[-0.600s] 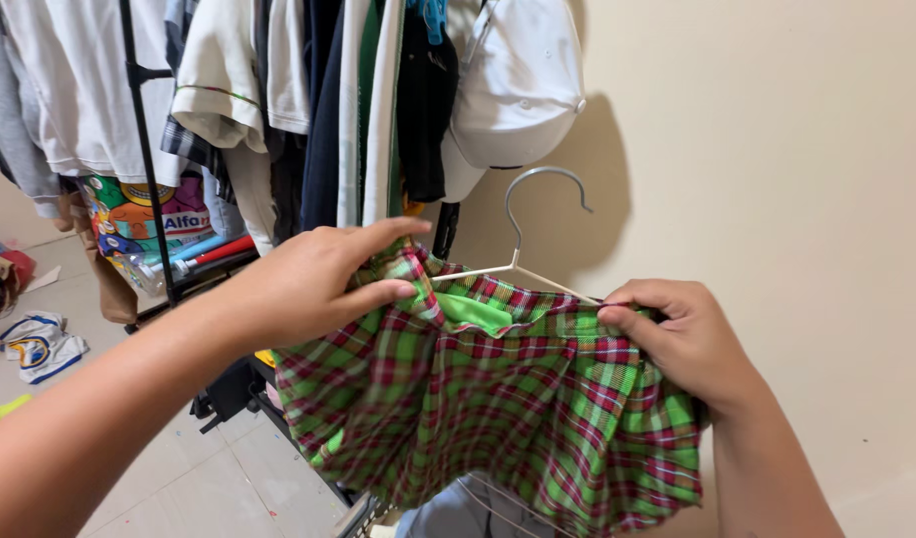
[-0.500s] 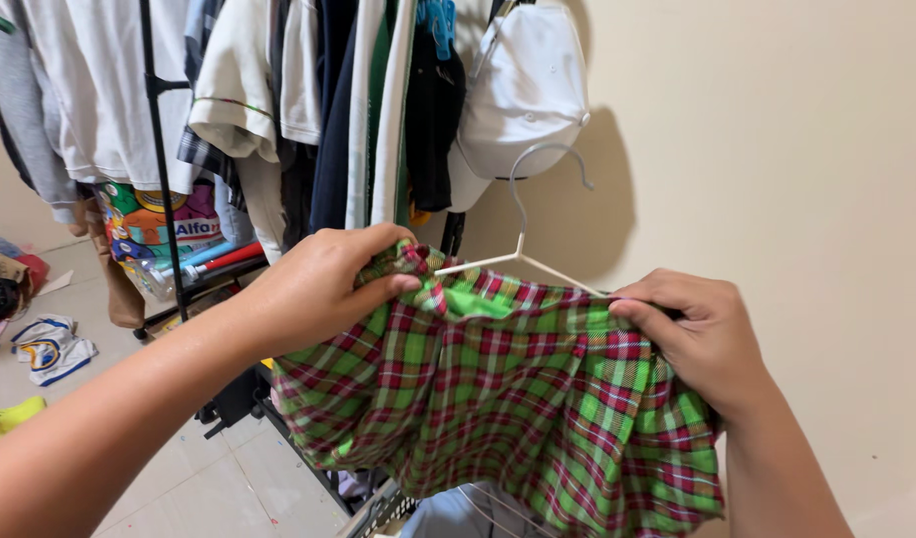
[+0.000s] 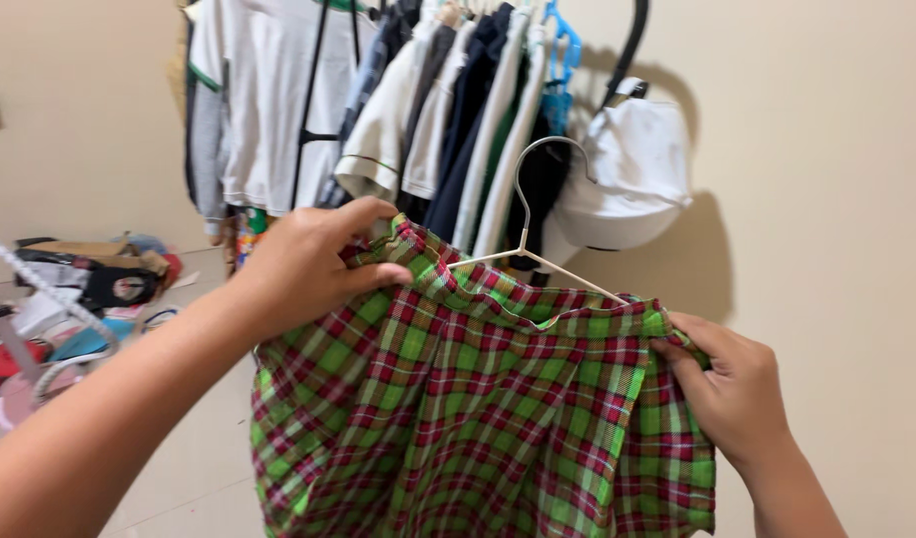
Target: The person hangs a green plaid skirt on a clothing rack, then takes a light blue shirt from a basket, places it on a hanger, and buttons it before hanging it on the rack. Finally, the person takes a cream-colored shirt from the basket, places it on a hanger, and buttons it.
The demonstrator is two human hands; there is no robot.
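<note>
1. Left hand [image 3: 303,264]: fingers and thumb closed in a pinch on the upper left edge of the green-and-red plaid cloth garment [image 3: 478,408], bunching the fabric at the left end of the thin white wire hanger [image 3: 525,244]. The pinch appears to keep the cloth seated on that arm of the hanger.
2. Right hand [image 3: 732,394]: fingers curled shut on the garment's upper right corner, just below the hanger's right end, pulling the top edge taut across the wire.
3. Garment: held up in front of the person, spread between the two hands; its top edge follows the hanger's sloping arms and the rest hangs loose below. The hanger hook stands upright above the garment's middle, free of any rail.
4. Behind the hanger: a row of hung shirts [image 3: 418,120] in white, navy and green on a black clothes rack [image 3: 313,100]. A white cap [image 3: 627,174] hangs right of the hook, against the beige wall [image 3: 826,199].
5. Far left of the hanger, low: scattered clothes and bags [image 3: 89,284] on the tiled floor [image 3: 194,468].
</note>
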